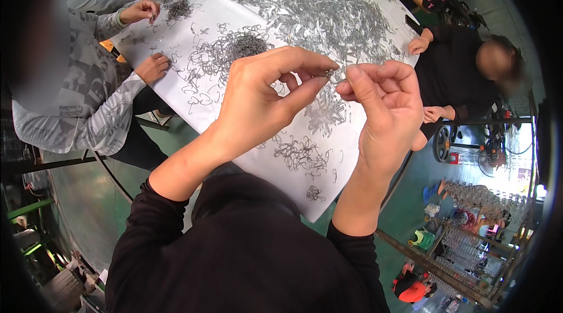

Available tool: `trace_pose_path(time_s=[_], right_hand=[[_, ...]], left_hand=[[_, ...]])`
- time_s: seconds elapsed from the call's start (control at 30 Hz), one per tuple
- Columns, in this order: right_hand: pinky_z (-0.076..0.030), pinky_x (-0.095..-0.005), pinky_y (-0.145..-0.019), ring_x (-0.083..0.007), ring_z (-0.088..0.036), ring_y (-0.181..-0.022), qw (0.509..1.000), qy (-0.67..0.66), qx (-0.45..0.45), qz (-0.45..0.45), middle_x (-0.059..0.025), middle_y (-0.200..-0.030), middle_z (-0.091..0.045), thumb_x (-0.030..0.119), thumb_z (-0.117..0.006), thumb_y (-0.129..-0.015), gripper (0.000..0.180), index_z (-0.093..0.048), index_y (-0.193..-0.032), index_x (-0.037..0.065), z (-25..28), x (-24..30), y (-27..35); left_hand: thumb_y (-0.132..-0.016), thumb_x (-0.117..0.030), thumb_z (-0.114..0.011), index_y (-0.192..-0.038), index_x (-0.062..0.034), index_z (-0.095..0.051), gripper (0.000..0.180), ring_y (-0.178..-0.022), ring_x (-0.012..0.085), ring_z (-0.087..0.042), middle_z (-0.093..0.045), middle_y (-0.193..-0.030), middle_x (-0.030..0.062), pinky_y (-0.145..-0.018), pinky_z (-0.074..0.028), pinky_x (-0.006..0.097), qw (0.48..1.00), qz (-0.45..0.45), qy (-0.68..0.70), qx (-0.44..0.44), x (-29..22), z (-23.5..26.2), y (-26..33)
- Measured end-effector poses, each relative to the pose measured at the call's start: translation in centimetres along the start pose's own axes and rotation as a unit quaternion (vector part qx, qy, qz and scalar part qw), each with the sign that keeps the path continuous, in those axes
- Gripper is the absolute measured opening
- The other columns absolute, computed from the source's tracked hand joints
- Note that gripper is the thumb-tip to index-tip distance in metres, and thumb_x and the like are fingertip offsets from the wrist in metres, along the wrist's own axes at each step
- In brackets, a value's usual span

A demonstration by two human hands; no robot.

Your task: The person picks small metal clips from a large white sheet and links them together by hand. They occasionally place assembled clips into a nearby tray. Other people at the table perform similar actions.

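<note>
Above the white-covered table (pixel 287 187) my two hands are raised with their fingertips almost meeting. My left hand (pixel 261 93) pinches a small metal piece (pixel 330 72) between thumb and fingers; its exact shape is too small to tell. Thumb and curled fingers are pressed together on my right hand (pixel 384 99), and whatever they hold is hidden. Below my hands lies a loose group of bent wire hooks (pixel 302 153), with a small tangle of hooks (pixel 315 194) nearer to me. A denser pile of wire hooks (pixel 243 46) sits beyond my left hand.
A broad heap of flat silvery metal pieces (pixel 316 8) covers the far table. On the left, people's hands (pixel 152 68) rest or work near a small hook pile (pixel 177 9). A person in black (pixel 457 75) sits at the right. Racks (pixel 469 242) stand on the lower right.
</note>
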State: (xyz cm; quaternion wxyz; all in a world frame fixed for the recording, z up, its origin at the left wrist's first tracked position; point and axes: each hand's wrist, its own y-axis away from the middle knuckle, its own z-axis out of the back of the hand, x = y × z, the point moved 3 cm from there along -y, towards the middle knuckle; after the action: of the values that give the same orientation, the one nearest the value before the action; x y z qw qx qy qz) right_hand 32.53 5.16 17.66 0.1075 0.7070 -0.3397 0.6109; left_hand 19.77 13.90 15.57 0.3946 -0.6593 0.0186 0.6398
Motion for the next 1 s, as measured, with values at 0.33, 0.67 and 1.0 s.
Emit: trace_pose_path(time_s=[0.33, 0.67, 1.0], right_hand=[[-0.055, -0.0283, -0.062, -0.0196, -0.063, -0.064, 0.962, 0.074, -0.08, 0.25, -0.0171, -0.084, -0.063, -0.015, -0.065, -0.079, 0.029, -0.045, -0.091, 0.003, 0.7, 0.9, 0.6], [-0.055, -0.034, -0.061, -0.025, -0.063, -0.056, 0.935, 0.167, -0.157, 0.27, -0.0209, -0.086, -0.061, -0.016, -0.064, -0.076, 0.039, -0.037, -0.093, 0.006, 4.7, 3.1, 0.7], [-0.054, -0.0342, -0.06, -0.0242, -0.062, -0.056, 0.93, 0.17, -0.21, 0.25, -0.0181, -0.083, -0.06, -0.019, -0.063, -0.074, 0.039, -0.038, -0.09, 0.005, 5.9, 2.5, 0.5]], left_hand=[[-0.088, -0.006, -0.064, -0.12, -0.001, -0.06, 0.033, -0.09, 0.009, -0.06, -0.065, -0.103, 0.0048, -0.077, -0.048, 0.022, 0.998, -0.001, 0.059, -0.03, 7.2, -1.0, -1.5], [-0.08, -0.012, -0.07, -0.095, -0.0071, -0.07, 0.016, -0.093, 0.0249, -0.061, -0.066, -0.093, 0.0069, -0.081, -0.051, 0.035, 0.921, 0.047, -0.185, 0.34, 30.4, -11.3, 2.1], [-0.084, -0.015, -0.066, -0.091, -0.0085, -0.067, 0.01, -0.089, 0.0236, -0.058, -0.062, -0.093, 0.006, -0.08, -0.051, 0.035, 0.904, -0.16, -0.229, 0.324, 32.5, -15.2, 2.1]])
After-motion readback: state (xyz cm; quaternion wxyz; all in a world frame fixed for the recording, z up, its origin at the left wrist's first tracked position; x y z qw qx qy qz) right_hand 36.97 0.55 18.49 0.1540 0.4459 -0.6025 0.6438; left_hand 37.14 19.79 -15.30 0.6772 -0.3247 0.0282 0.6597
